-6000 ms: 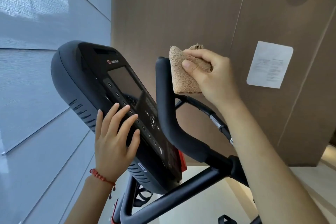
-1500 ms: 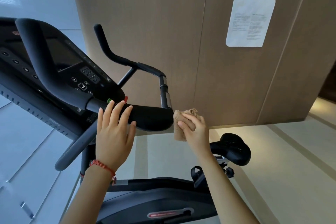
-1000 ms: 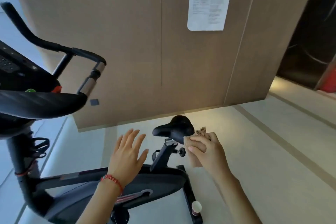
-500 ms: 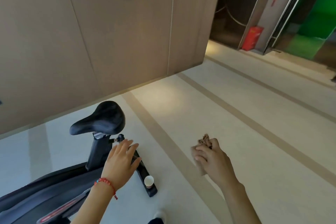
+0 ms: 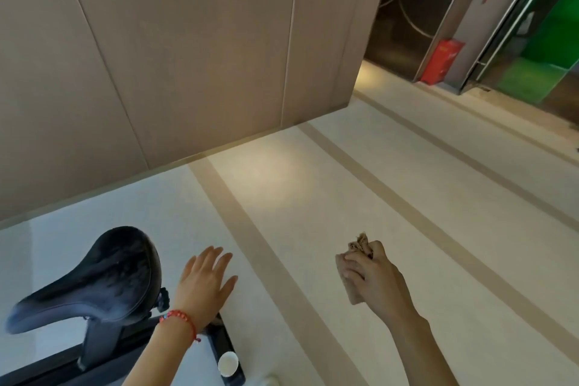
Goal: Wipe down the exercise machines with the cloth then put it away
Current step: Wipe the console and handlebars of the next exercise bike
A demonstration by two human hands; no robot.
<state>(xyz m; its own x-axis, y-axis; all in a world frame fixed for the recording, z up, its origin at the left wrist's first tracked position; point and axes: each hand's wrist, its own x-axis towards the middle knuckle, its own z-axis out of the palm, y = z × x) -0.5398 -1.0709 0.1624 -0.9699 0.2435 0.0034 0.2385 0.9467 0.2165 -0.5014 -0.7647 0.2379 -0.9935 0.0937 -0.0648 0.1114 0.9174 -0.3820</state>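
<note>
View: swung right off console and handlebars | right hand [image 5: 372, 276]: cloth [image 5: 352, 285] lifted off handlebar, now over floor [image 5: 407, 197] | left hand [image 5: 205, 279]: off handlebar, beside saddle [image 5: 94, 279]

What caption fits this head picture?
Right hand grips the tan cloth; open left hand hangs beside the bike saddle.

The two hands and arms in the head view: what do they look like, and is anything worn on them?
Both forearms are bare, with no sleeves and no gloves showing. The left hand has a thin red beaded bracelet around its wrist, with a small end hanging from it. The right hand and its wrist show no bracelet or watch. No rings are visible.
</note>
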